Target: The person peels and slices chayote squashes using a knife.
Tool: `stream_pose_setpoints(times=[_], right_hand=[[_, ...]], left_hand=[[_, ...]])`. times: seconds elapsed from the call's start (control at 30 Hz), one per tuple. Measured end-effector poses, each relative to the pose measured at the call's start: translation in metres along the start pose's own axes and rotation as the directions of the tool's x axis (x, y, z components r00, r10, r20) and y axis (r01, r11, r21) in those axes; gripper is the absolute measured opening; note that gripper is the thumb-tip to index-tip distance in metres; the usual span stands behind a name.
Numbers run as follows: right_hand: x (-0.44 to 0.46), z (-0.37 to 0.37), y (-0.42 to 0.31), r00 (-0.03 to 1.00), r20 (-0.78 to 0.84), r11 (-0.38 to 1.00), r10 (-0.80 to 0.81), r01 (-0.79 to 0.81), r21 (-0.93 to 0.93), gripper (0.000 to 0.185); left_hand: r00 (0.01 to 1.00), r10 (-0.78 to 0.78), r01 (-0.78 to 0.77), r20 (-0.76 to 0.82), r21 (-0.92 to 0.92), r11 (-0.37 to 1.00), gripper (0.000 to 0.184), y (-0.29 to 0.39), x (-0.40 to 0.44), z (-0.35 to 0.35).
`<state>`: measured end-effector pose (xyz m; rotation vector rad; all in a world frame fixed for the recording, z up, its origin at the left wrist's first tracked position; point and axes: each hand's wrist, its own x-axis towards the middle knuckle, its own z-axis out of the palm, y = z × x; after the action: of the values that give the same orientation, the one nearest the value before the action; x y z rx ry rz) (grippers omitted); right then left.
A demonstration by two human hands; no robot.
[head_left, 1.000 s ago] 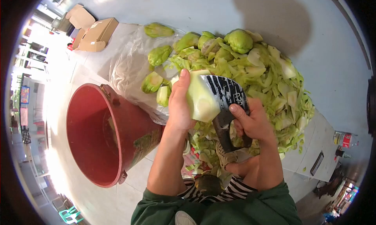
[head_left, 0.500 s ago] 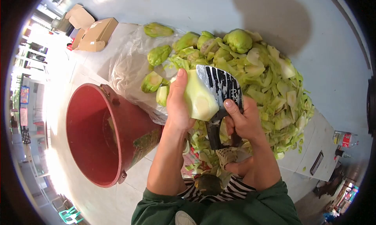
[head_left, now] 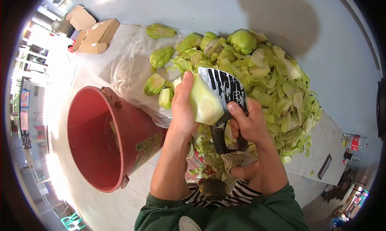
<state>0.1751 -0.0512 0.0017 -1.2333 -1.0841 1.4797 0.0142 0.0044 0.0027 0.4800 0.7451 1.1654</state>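
"Where's the peeled chayote (head_left: 205,98)?"

"Up off the floor in front of me, held in my left grip (head_left: 183,106). My thumb lies up its left side; most of my fingers are hidden behind it."

"And your right grip (head_left: 249,120)?"

"Wrapped around the dark handle (head_left: 219,138) of a broad knife (head_left: 227,86), with my thumb at the base of the striped blade."

"How does the chayote's long axis run?"

"On a slant, as far as I can judge: from far left by my thumb down to the near right, where a pale, flattened end faces me."

"And the blade against that?"

"Along its right flank, the edge turned left, roughly in line with the slant. They look to be touching; whether the edge bites, I can't tell."

"Which hand is nearer the fruit?"

"My left, right on it. My right sits just past the blade."

"What lies about?"

"A heap of peelings (head_left: 289,98) beyond my right grip, and a red bucket (head_left: 138,122) to the left of my left forearm."
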Motion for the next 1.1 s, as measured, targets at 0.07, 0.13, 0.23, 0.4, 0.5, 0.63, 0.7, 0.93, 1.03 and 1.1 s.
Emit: stream_pose_setpoints(times=[0.07,0.13,0.23,0.4,0.5,0.63,0.7,0.93,1.03,1.1], right_hand=[[0.001,-0.001,-0.002,1.000,0.025,1.000,0.013,-0.013,0.004,0.034],[0.002,-0.002,0.000,0.996,0.065,0.998,0.054,-0.056,0.029,0.031],[0.004,-0.016,-0.009,0.986,0.052,0.988,0.156,-0.156,0.001,0.028],[0.001,-0.006,0.001,0.948,-0.205,0.937,-0.244,0.175,-0.302,0.018],[0.004,0.013,0.028,0.688,0.128,0.416,-0.714,0.565,-0.713,0.011],[-0.010,0.031,0.033,0.716,0.234,0.348,-0.657,0.564,-0.749,0.018],[-0.012,0.034,0.030,0.654,0.289,0.291,-0.699,0.629,-0.721,0.022],[-0.009,0.035,0.034,0.623,0.331,0.224,-0.709,0.644,-0.731,0.023],[-0.011,0.035,0.033,0.657,0.313,0.259,-0.685,0.623,-0.738,0.022],[-0.012,0.035,0.033,0.599,0.353,0.217,-0.718,0.676,-0.704,0.019]], left_hand=[[1.000,-0.024,0.025,-0.018,0.019,1.000,0.047,0.004,0.000,0.003],[0.998,-0.049,0.050,-0.038,0.034,0.998,0.046,0.005,0.002,0.000],[0.995,-0.102,0.101,0.007,0.069,0.992,0.050,0.010,0.004,-0.008],[0.997,0.042,-0.050,-0.061,-0.141,0.989,0.056,0.012,0.008,-0.012],[0.948,0.245,-0.282,-0.202,-0.183,0.942,0.056,0.010,0.014,-0.006],[0.829,0.486,-0.485,-0.277,0.078,0.871,0.056,0.007,0.009,-0.012],[0.870,0.456,-0.475,-0.190,-0.068,0.877,0.056,0.006,0.002,-0.009],[0.901,0.408,-0.433,-0.146,-0.261,0.863,0.056,0.003,0.007,-0.018],[0.892,0.413,-0.449,-0.184,-0.254,0.857,0.056,0.001,0.012,-0.020],[0.834,0.465,-0.510,-0.298,-0.094,0.855,0.061,0.002,0.015,-0.020]])
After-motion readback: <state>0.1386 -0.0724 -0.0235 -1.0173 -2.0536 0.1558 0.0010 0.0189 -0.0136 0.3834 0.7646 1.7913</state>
